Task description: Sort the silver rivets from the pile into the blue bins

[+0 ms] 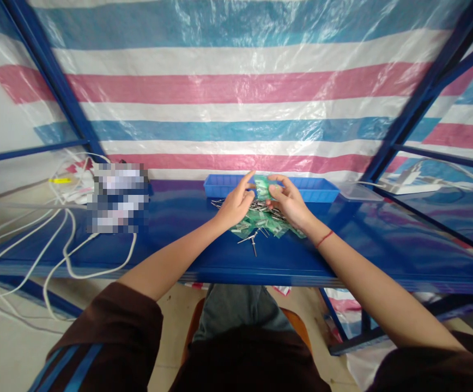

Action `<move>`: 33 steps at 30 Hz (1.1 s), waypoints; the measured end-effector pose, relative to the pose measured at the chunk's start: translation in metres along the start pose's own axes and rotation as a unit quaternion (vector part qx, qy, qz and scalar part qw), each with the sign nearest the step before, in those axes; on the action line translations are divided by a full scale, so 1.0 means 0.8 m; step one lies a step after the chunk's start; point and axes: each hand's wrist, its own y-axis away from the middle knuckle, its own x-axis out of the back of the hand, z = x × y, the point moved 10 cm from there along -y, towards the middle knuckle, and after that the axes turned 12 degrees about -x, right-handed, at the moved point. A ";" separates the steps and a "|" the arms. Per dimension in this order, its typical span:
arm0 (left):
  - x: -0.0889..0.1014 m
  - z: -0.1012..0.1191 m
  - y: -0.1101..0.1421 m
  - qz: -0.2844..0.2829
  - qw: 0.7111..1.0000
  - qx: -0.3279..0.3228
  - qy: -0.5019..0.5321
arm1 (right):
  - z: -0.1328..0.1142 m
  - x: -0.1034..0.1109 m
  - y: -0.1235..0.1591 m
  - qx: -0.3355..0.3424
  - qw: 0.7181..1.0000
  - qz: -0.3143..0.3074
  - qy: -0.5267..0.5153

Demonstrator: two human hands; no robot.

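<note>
My right hand (pixel 289 204) pinches a small green-tinted plastic bag (pixel 263 187) between thumb and fingers, above the table. Close by on the bag's left is my left hand (pixel 235 206), its index finger stretched up and its thumb apart; whether a fingertip touches the bag, I cannot tell. Under both hands lies a heap of thin silvery metal pieces that look like blind rivets (pixel 258 206), partly hidden. More green plastic bags (pixel 256 220) lie in front of the heap. A few loose metal pieces (pixel 253 243) are scattered nearer the table's front edge.
Behind my hands stands a long blue plastic tray (pixel 316 189) on the blue table (pixel 171 218). White cables (pixel 71 245) loop over the left side. A power strip (pixel 408 182) sits at the right. Blue metal posts (pixel 416 103) flank a striped plastic sheet (pixel 236 87).
</note>
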 end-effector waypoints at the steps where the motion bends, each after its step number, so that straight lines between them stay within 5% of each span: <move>1: -0.001 -0.005 0.002 0.003 0.999 0.020 0.027 | -0.001 0.002 0.000 0.014 1.000 0.007 0.019; 9: -0.005 -0.028 0.002 0.034 0.996 0.048 0.069 | -0.021 -0.005 0.012 0.084 0.979 0.038 0.182; 15: 0.065 -0.099 -0.029 0.138 0.984 0.107 -0.023 | -0.021 0.005 0.012 0.079 0.977 0.077 0.180; 19: 0.086 -0.138 -0.037 0.045 0.957 0.204 -0.203 | -0.016 0.005 0.009 0.075 0.969 0.079 0.220; 22: 0.085 -0.135 -0.028 -0.042 0.901 0.237 -0.360 | -0.020 -0.007 0.009 0.088 0.948 0.042 0.302; 25: 0.072 -0.120 -0.018 -0.101 0.879 0.226 -0.408 | -0.025 -0.040 0.012 0.148 0.885 -0.068 0.436; 29: 0.056 -0.100 -0.013 -0.127 0.901 0.165 -0.382 | -0.014 -0.066 0.016 0.189 0.800 -0.181 0.541; 33: 0.050 -0.081 -0.014 -0.087 0.933 0.096 -0.337 | -0.004 -0.069 0.015 0.185 0.787 -0.205 0.551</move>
